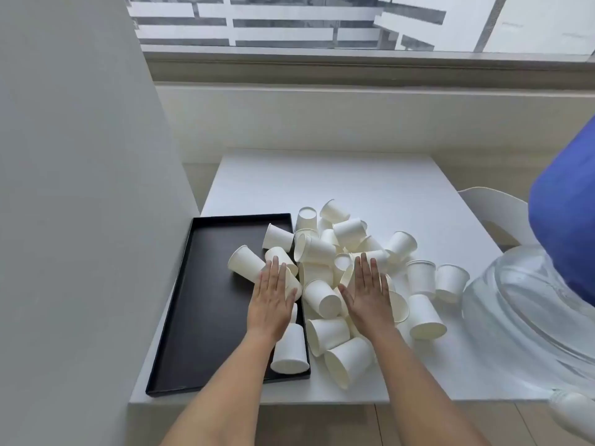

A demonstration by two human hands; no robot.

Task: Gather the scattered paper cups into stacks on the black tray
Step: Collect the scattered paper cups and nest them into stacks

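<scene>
- The black tray (199, 317) is set on the left part of the white tabletop (322, 181), with its short side along the tabletop's near edge.
- In the tray's near right corner one tipped cup (289, 352) is leaned base-down against the rim.
- Just right of it, on the tabletop, a side-lying cup (349, 362) is found with its mouth turned to the near left.
- The left hand (272, 300) is held palm down above the tray's right rim, over several cups. Its grip is apart: the fingers are straight and close together, and nothing is clasped.
- The right hand (370, 297) is held palm down over the middle of the pile. Its grip is likewise apart, fingers straight.
- Whether either palm is touching the cups below cannot be told.
- The paper cups (322, 252) are heaped loosely beside the tray's right rim; most are lying on their sides, and none are stacked.
- Two further cups (246, 263) are lying inside the tray, beyond the left hand.
- A glass bowl (521, 304) is placed at the tabletop's right edge, partly covered by a blue object (566, 220).
- A window (322, 20) is located beyond the tabletop.
</scene>
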